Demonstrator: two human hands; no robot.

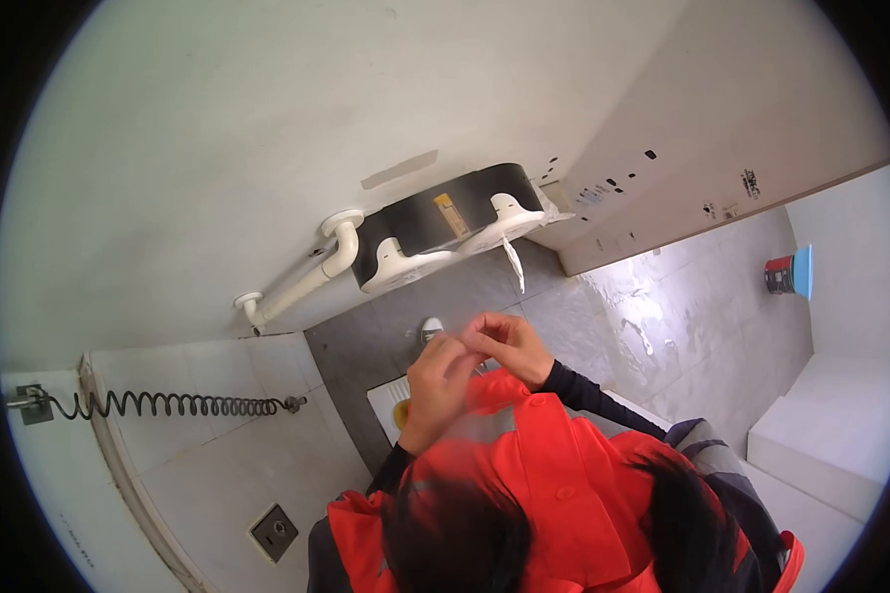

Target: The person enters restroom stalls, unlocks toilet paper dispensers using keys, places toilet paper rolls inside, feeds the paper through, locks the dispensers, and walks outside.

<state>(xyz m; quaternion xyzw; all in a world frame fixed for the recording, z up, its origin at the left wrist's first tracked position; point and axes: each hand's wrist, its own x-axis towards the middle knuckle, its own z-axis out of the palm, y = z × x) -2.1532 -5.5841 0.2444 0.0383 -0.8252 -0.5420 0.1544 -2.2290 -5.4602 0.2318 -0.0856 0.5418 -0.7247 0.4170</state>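
My left hand (434,387) and my right hand (512,346) meet in front of my chest, fingertips touching or nearly so. Both look closed in a pinch; whatever sits between the fingers, if anything, is too small or blurred to make out. Motion smears the left fingers. Just below them is the red jacket (564,465) I wear, with grey bands and round buttons. Beyond the hands, a black double paper dispenser (420,225) with white lower parts hangs on the wall. A strip of white paper (513,265) dangles from it.
A white pipe-like bar (311,282) juts from the wall. At left stretches a black coiled cord (183,403). A partition (682,188) stands at right, with a red-and-black bucket (779,276) beyond it. Below lie a shoe (431,327) and grey floor tiles (366,341).
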